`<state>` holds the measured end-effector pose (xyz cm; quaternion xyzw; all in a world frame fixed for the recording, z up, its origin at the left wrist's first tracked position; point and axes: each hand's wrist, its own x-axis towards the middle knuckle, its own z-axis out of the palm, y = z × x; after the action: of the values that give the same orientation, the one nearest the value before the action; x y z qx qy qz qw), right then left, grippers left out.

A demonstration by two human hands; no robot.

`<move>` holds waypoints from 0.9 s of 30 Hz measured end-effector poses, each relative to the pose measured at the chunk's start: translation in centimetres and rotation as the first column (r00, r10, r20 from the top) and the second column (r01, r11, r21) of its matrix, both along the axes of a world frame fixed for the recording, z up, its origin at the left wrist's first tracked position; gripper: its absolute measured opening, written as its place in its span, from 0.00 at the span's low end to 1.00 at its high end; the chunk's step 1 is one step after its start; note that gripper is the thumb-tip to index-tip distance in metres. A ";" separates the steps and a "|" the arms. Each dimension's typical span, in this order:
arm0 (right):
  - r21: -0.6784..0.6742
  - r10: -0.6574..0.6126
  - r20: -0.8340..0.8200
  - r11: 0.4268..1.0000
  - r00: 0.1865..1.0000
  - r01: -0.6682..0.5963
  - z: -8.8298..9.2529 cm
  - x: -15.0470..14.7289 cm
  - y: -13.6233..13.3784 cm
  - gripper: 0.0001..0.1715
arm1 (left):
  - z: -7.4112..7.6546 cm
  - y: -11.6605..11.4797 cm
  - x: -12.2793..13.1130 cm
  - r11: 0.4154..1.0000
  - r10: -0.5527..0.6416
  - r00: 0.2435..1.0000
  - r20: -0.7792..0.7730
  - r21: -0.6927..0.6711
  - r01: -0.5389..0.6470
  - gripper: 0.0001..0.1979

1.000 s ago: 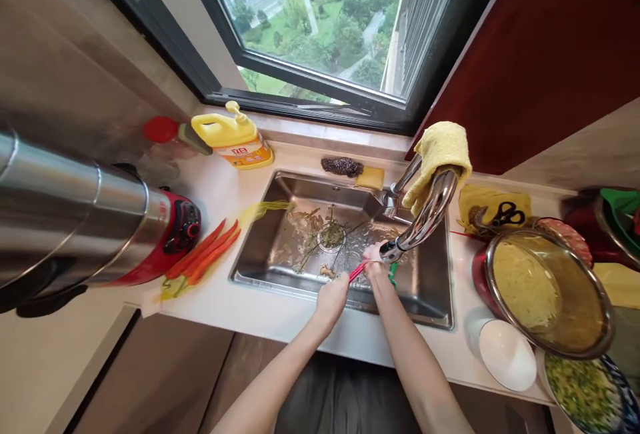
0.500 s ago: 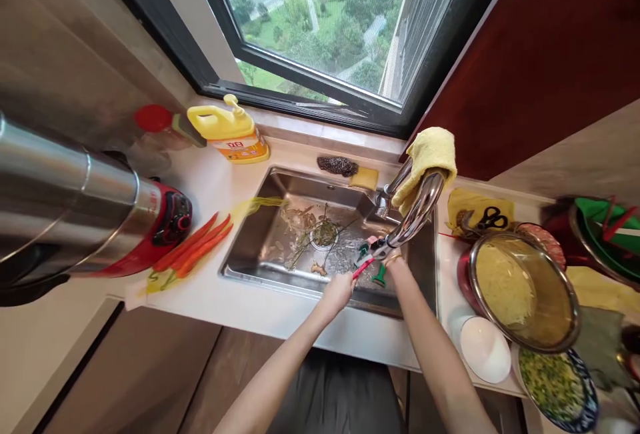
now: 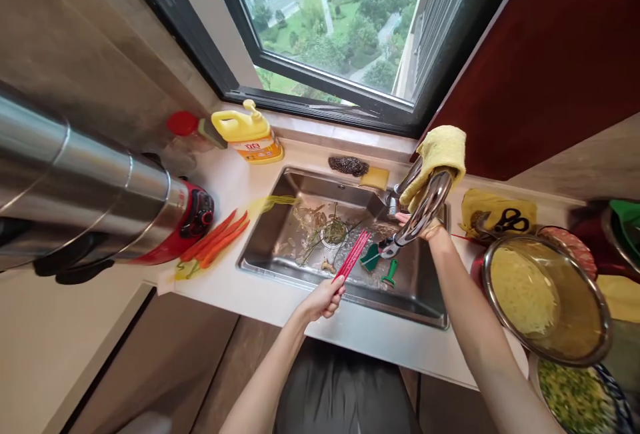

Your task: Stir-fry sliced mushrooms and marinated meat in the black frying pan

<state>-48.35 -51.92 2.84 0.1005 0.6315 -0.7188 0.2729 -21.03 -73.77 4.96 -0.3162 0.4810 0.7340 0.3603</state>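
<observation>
Right hand (image 3: pixel 429 229) moved off, slim red chopsticks (image 3: pixel 352 255)

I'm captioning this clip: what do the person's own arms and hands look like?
Both forearms are bare, with no sleeves in view. The left hand wears no glove or visible band. The right hand, partly hidden by the tap, looks gloveless too, with what seems a thin band at the wrist.

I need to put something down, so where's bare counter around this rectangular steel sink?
White countertop shows bare along the front of the sink, right of the left hand, and between the yellow plastic jug, long orange-red peppers and sink. Right of the sink is crowded: deep steel pot, blue-and-white dish.
</observation>
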 end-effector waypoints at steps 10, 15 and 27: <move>-0.099 0.117 0.147 0.990 0.982 -0.103 -1.7 14.4 -4.8 0.22 | 0.6 3.8 -1.1 0.971 -0.199 0.980 -0.010 0.130 0.199 0.28; -0.012 -0.029 0.045 0.999 0.999 0.030 0.1 13.1 -1.3 0.30 | 1.9 2.8 -1.9 0.945 -0.317 0.914 -0.254 -0.010 0.326 0.26; 0.341 0.223 -0.271 0.932 0.936 -0.123 8.6 18.0 2.2 0.28 | -3.4 2.5 -5.5 0.785 -0.620 0.668 -0.412 -0.333 0.523 0.32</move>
<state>-30.38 -49.70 11.41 -0.0257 0.7803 -0.5868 0.2150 -26.54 -71.22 1.56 0.0202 0.6983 0.5905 0.4040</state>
